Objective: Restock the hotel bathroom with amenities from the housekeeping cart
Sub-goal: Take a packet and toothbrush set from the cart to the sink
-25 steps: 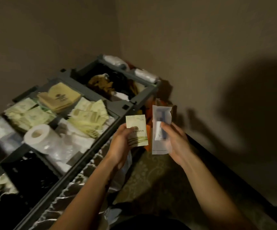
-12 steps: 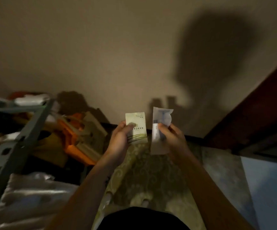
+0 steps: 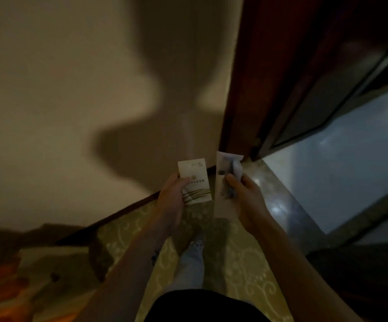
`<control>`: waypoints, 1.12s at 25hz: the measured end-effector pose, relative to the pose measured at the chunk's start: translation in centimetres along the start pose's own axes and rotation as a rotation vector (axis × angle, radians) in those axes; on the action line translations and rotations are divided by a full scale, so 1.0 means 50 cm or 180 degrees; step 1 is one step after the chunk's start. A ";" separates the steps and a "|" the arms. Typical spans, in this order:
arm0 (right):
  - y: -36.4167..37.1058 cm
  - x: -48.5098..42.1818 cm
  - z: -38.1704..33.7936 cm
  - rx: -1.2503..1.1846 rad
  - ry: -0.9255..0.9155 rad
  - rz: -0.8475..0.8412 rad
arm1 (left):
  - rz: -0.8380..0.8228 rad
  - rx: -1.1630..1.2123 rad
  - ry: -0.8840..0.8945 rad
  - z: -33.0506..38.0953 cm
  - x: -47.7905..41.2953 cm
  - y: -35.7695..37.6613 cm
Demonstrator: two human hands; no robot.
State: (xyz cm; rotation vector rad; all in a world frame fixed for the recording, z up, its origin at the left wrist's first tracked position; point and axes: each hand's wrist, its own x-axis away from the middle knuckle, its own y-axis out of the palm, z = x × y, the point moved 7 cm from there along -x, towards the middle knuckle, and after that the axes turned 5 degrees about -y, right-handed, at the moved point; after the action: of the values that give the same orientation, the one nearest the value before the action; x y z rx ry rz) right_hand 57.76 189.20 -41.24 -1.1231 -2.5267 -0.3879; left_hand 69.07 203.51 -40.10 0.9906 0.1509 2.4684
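Note:
My left hand [image 3: 171,201] grips a small cream sachet [image 3: 195,180] printed with a round logo and green stripes, thumb across its front. My right hand [image 3: 246,201] pinches a long white packet [image 3: 226,180] with a dark item showing through it. Both packets stand upright side by side in front of me, a narrow gap between them. The housekeeping cart is out of view.
A beige wall [image 3: 72,89] fills the left, with my shadow on it. A dark wooden door frame [image 3: 258,66] rises at centre right, with glossy tiled floor [image 3: 327,170] beyond it. Patterned yellow-green carpet [image 3: 246,263] lies underfoot. Orange and tan items [image 3: 14,287] sit at the lower left.
The view has swung right, away from the cart to the door frame and tiled floor. Both hands still hold their packets the same way.

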 end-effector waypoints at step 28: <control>-0.784 -0.347 -0.285 -0.1169 -0.0549 0.2621 | -0.2066 -0.1513 -0.0803 -0.042 -0.428 1.074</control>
State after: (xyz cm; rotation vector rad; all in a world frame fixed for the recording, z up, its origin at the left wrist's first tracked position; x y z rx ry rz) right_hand 41.96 146.92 -39.81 -2.2668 -1.9054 -0.5387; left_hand 60.33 146.35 -40.50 0.8568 -0.1693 1.6657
